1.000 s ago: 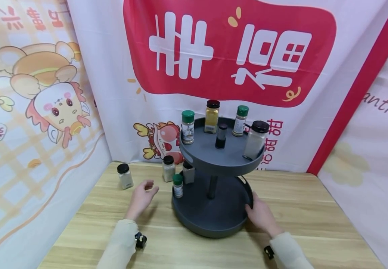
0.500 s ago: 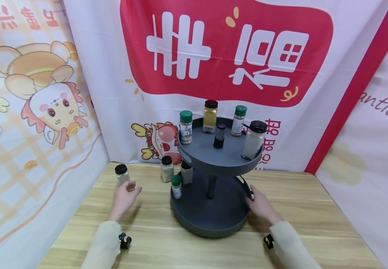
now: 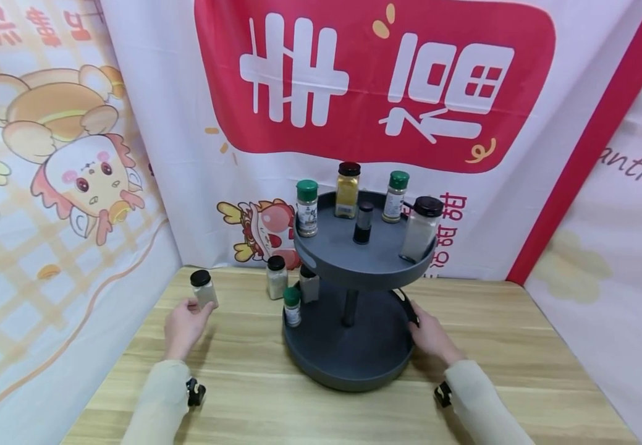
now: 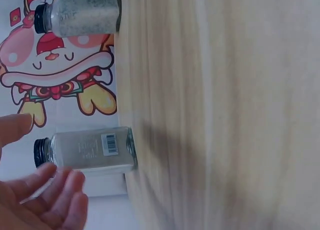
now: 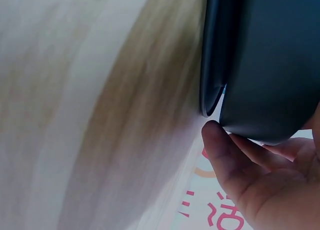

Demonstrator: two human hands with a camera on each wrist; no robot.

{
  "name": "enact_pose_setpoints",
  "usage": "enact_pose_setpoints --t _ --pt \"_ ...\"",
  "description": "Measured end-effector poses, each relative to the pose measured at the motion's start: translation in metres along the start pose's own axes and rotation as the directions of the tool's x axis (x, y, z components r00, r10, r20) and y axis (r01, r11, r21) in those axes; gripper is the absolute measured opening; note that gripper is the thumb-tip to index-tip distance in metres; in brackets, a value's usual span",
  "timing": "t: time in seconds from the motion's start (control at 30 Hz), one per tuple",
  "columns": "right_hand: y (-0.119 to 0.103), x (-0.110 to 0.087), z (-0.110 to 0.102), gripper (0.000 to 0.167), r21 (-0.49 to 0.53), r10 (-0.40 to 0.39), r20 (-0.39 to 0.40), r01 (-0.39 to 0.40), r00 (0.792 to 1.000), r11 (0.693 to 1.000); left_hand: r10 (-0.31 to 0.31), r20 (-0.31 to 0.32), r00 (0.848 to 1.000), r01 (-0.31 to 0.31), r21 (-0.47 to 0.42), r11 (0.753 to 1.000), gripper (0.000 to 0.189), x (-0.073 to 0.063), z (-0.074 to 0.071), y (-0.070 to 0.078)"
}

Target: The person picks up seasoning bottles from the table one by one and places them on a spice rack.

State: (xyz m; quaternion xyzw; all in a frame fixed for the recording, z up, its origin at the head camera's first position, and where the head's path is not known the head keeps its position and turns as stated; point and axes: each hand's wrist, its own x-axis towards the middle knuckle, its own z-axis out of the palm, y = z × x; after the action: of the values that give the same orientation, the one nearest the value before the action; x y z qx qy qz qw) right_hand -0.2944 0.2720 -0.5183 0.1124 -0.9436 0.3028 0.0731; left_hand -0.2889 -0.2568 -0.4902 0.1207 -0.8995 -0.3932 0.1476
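Observation:
Near the back left of the table, a spice jar (image 3: 205, 295) with a black lid and pale contents stands upright. My left hand (image 3: 183, 327) is at it; in the left wrist view the thumb and fingers (image 4: 75, 205) are spread to either side of the jar, not closed round it. A dark grey two-tier round tray (image 3: 348, 382) stands in the middle. My right hand (image 3: 433, 337) grips the wall of its lower tier by the handle slot. In the right wrist view the fingers (image 5: 225, 155) lie against that wall; the thumb is mostly out of frame.
On the upper tier stand a green-lidded shaker (image 3: 307, 210), a yellow-filled jar (image 3: 347, 193), a small black bottle (image 3: 363, 224) and others. The lower tier's left side bears a small green-lidded shaker (image 3: 293, 309) and a dark-lidded jar (image 3: 309, 287). Another jar (image 3: 277, 281) stands left of the tray.
My left hand has moved left from beside the tray to the black-lidded jar, its fingers now around it. The right hand stays on the tray's lower tier.

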Motion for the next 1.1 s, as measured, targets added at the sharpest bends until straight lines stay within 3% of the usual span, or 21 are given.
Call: enact_pose_setpoints --t 0.17,0.37,0.6,0.9,1.1 --pt "-0.004 -0.003 -0.002 0.056 0.005 0.006 0.011 -0.006 1.000 1.000 -0.033 0.023 0.999 0.032 0.039 0.999 0.078 0.007 -0.004 -0.002" --pt "-0.007 -0.007 -0.002 0.055 -0.006 -0.006 0.005 0.006 1.000 1.000 -0.052 0.106 0.993 0.054 -0.019 0.998 0.098 0.019 -0.001 -0.012" --pt "-0.007 -0.007 -0.001 0.052 0.003 -0.011 0.008 0.011 1.000 1.000 -0.055 0.120 0.991 0.070 -0.120 0.990 0.097 0.032 0.004 -0.023" --pt "-0.011 -0.015 -0.006 0.053 -0.020 0.000 0.026 0.001 1.000 1.000 -0.003 0.188 0.982 0.042 -0.208 0.977 0.096 0.044 0.008 -0.027" --pt "-0.010 -0.018 -0.005 0.053 -0.024 0.002 0.022 -0.001 1.000 1.000 0.020 0.158 0.987 0.023 -0.264 0.964 0.091 0.052 0.013 -0.027"
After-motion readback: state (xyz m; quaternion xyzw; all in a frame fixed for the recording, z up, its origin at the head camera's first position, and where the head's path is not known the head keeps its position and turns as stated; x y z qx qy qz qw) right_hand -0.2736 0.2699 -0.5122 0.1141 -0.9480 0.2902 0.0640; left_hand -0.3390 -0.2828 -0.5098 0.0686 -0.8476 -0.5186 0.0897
